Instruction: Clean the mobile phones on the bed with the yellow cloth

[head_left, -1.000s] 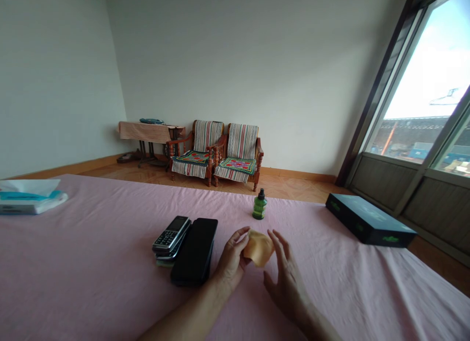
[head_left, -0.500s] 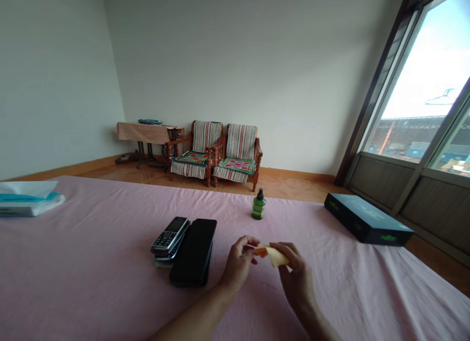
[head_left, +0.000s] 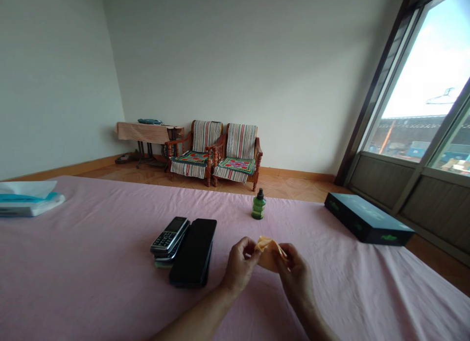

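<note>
Between both hands is a small, thin orange-yellow cloth point(head_left: 269, 261), its upper edge folded and crumpled. My left hand point(head_left: 240, 261) pinches its left side between thumb and fingers. On the right side, my right hand point(head_left: 294, 268) grips it the same way, thumb toward me. The cloth is held above the pink sheet point(head_left: 110, 302). To the left of my left hand lies a black phone-like slab point(head_left: 194, 250), stacked on another dark item. Beside it a silver-black keypad phone point(head_left: 171, 235) rests on top of a small pile.
A green bottle with a black cap point(head_left: 259, 205) stands beyond my hands. A flat black box point(head_left: 367, 218) lies at the right, a tissue pack point(head_left: 33, 204) at the far left. Behind the sheet's far edge are two wooden armchairs point(head_left: 237, 157) and a covered table point(head_left: 143, 131).
The cloth has been spread wider between my hands, and its folded upper edge now faces up. My left fingers have closed on its left side. Everything else stays in place.
</note>
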`<action>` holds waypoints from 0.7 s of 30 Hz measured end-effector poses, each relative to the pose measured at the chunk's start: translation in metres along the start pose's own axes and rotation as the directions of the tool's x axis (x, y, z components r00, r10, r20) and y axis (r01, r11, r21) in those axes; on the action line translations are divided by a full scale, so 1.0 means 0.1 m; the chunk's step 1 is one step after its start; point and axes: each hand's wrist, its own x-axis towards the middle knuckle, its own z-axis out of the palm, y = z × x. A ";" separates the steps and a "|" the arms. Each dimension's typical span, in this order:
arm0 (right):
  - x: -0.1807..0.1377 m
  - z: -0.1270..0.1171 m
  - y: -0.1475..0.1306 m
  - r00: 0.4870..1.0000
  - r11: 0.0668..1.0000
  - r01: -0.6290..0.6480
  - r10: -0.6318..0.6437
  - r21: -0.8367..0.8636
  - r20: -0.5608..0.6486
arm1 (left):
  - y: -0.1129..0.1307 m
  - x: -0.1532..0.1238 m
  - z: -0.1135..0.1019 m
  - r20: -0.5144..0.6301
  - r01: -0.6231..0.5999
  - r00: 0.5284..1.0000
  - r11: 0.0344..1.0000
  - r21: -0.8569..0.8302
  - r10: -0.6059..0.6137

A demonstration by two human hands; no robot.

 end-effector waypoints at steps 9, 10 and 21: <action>-0.03 0.03 0.05 0.997 0.999 -0.028 0.026 0.026 0.074 | 0.00 -0.06 0.05 0.014 -0.084 0.996 0.988 0.130 0.083; -0.03 0.03 0.03 0.996 0.999 -0.027 0.023 0.038 0.085 | 0.00 -0.07 0.05 0.010 -0.089 0.996 0.986 0.142 0.088; -0.06 0.13 0.03 0.971 0.933 -0.195 0.141 0.303 0.191 | 0.00 -0.13 0.06 -0.040 -0.215 0.970 0.924 0.316 0.239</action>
